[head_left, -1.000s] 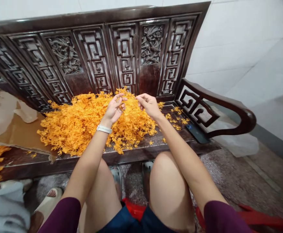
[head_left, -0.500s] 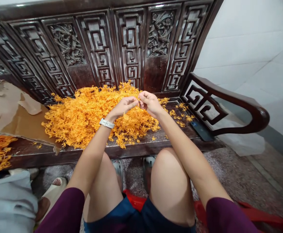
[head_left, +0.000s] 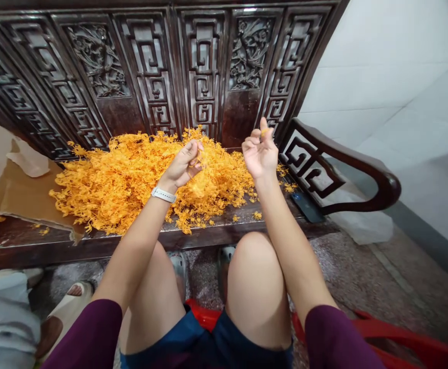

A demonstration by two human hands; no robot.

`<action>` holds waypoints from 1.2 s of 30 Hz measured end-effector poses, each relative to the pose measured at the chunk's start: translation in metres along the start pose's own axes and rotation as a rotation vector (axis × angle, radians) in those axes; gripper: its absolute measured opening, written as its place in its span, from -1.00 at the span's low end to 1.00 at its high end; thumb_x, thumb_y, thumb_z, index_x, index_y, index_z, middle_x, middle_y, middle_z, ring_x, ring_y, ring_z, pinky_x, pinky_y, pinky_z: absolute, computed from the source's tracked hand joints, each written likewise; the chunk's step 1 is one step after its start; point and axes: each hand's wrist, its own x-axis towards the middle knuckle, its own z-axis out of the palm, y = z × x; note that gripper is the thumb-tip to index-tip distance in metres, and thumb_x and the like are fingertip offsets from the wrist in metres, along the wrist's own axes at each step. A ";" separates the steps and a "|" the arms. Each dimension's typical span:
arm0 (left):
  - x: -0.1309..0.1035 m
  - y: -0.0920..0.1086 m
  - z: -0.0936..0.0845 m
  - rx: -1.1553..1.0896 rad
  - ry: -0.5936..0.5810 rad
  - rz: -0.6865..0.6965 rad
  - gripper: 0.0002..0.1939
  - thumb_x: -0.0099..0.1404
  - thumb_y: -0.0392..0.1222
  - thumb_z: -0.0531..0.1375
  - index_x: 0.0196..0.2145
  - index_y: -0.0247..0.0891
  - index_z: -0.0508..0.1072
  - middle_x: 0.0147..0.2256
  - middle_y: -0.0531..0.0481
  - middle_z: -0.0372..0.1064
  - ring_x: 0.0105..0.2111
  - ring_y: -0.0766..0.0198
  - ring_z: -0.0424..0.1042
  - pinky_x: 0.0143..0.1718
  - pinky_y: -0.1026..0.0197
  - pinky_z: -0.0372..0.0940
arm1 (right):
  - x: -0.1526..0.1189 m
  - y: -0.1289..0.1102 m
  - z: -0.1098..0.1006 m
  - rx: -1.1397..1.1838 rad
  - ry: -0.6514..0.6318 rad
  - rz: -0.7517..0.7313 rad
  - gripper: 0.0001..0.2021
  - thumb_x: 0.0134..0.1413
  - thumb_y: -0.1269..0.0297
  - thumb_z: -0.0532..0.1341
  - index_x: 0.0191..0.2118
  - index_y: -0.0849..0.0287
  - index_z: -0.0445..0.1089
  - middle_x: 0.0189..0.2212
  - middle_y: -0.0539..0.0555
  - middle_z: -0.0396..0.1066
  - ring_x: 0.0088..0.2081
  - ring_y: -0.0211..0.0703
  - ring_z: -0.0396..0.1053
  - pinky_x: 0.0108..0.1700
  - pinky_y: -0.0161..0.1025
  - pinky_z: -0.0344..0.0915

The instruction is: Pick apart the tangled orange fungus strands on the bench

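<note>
One torn brown cardboard sheet point(head_left: 35, 192) far left on my feed, then the tangled heap of frilly orange pieces point(head_left: 120, 179) on the dark carved-wood bench point(head_left: 224, 228). Left hand point(head_left: 182, 165) over the heap, fingers curled; I can't tell its grip. Right hand point(head_left: 261, 156) raised right of it, palm showing, index up, small orange scrap point(head_left: 264, 132) at thumb; pinched or loose, can't tell.

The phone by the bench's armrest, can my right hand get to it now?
Probably yes: your right hand is raised nearby, and the phone lies uncovered on the bench with nothing visible blocking it.
</note>
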 end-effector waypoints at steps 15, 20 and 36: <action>0.010 -0.016 0.005 0.176 0.162 0.049 -0.82 0.52 -0.02 0.34 -0.13 -0.17 0.55 -0.43 0.13 0.27 -0.50 0.48 0.42 -0.45 0.41 0.33 | -0.017 0.064 -0.002 -0.888 -0.146 -0.029 -0.58 0.12 -0.19 0.51 -0.20 0.08 0.57 -0.26 0.02 0.51 -0.31 -0.26 0.37 -0.29 -0.29 0.30; 0.009 -0.015 0.011 0.348 0.227 0.048 -0.86 0.54 -0.10 0.32 -0.16 -0.20 0.54 -0.30 0.08 0.37 -0.53 0.56 0.24 -0.52 0.42 0.16 | -0.018 0.080 -0.002 -0.932 -0.277 -0.147 -0.42 0.00 -0.37 0.51 -0.29 0.07 0.44 -0.45 -0.08 0.38 -0.42 -0.26 0.24 -0.31 -0.19 0.25; 0.007 -0.011 0.025 0.556 0.103 -0.006 -0.50 0.65 -0.04 0.15 -0.48 -0.23 0.46 -0.70 0.25 -0.05 -0.72 0.53 -0.13 -0.62 0.28 -0.21 | -0.026 0.068 0.009 -0.700 -0.159 0.135 -0.48 0.17 -0.20 0.48 -0.33 0.05 0.24 -0.43 -0.05 0.28 -0.38 -0.25 0.26 -0.36 -0.27 0.23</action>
